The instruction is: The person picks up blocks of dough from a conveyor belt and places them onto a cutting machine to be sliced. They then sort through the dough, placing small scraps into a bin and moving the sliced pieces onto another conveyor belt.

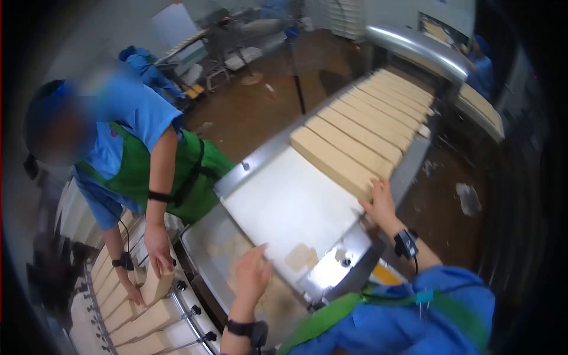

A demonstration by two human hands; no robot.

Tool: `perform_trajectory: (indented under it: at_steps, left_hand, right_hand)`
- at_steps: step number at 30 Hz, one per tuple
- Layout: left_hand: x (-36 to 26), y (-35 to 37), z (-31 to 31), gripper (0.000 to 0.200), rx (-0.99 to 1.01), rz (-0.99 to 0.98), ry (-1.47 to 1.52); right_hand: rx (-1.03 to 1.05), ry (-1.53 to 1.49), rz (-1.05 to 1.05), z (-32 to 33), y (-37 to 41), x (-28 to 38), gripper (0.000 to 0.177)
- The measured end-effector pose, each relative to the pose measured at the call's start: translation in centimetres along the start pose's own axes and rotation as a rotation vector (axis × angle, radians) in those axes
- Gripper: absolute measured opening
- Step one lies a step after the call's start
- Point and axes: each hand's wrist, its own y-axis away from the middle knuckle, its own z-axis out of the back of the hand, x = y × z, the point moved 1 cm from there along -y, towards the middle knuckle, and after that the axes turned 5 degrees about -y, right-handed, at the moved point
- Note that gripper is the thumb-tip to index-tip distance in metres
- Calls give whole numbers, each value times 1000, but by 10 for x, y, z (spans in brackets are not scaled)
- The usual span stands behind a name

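My right hand (380, 207) is at the near end of the first pale beige slab (332, 163) in a row on a white conveyor belt (284, 201). Its thumb and fingers are apart around the slab's corner and seem to touch it; a firm grip does not show. My left hand (251, 275) is empty and open, fingers loosely bent, over the belt's lower left edge beside a metal tray (204, 242). A flat beige scrap (302, 257) lies on the belt near me. Several more slabs (370, 121) lie side by side farther up.
A metal hood (417, 50) spans the belt's far end. At left a co-worker in a green apron (177, 171) has both hands at slabs on a second rack (192, 313) with metal rails and black knobs. Other people work farther back. Scraps lie on the brown floor (266, 118).
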Motion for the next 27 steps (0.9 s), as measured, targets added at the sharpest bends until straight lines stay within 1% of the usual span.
perform_trajectory:
  at_steps: [1, 2, 3, 4, 5, 6, 7, 9, 11, 14, 17, 18, 21, 22, 25, 27]
  left_hand:
    - [-3, -16, -3, 50, -21, -74, -20]
    - [-6, -30, -7, 47, -47, -171, -24]
    - [-84, -139, -101, 46, -78, -170, 192]
    - [-77, -174, -100, 47, -86, -217, 132]
    - [-79, -217, -110, 48, -125, -271, 117]
    - [-63, -242, -116, 51, -97, -268, 58]
    - [-51, -268, -125, 55, -58, -262, 12]
    - [-56, -331, -150, 60, -70, -169, -65]
    - [-48, -398, -173, 66, -160, -131, -224]
    - [-39, -459, -199, 60, -339, -27, -296]
    - [-45, -476, -197, 52, 249, 148, -71]
    - [-44, -471, -199, 46, 118, 125, -84]
    - [-34, -448, -193, 45, 151, 160, -102]
    - [-30, -431, -189, 44, 49, 124, -118]
    - [-12, -371, -155, 41, -38, 169, -132]
    - [18, -322, -126, 36, -20, 280, -68]
  right_hand:
    - [4, -5, 21, -17, 11, 0, 70]
    - [-47, 7, 134, -37, 26, -5, 69]
    - [20, 164, 164, 49, -68, -66, 68]
    - [11, 141, 182, 26, -65, -63, 67]
    - [7, 79, 158, 23, -78, -60, 68]
    - [72, -68, 83, 10, -66, -52, 70]
    - [89, -104, 82, -2, -57, -51, 71]
    - [84, -96, 112, 3, -63, -61, 73]
    - [131, -87, 128, 5, -74, -66, 76]
    - [193, -50, 105, 16, -93, -61, 81]
    - [237, -34, 88, 20, -99, -62, 85]
    - [239, -42, 90, 18, -99, -64, 86]
    - [277, -25, 112, 17, -95, -57, 87]
    - [296, -7, 122, 19, -93, -55, 87]
    - [405, -41, 166, 25, -92, -49, 85]
    - [474, -80, 260, 22, -100, -44, 83]
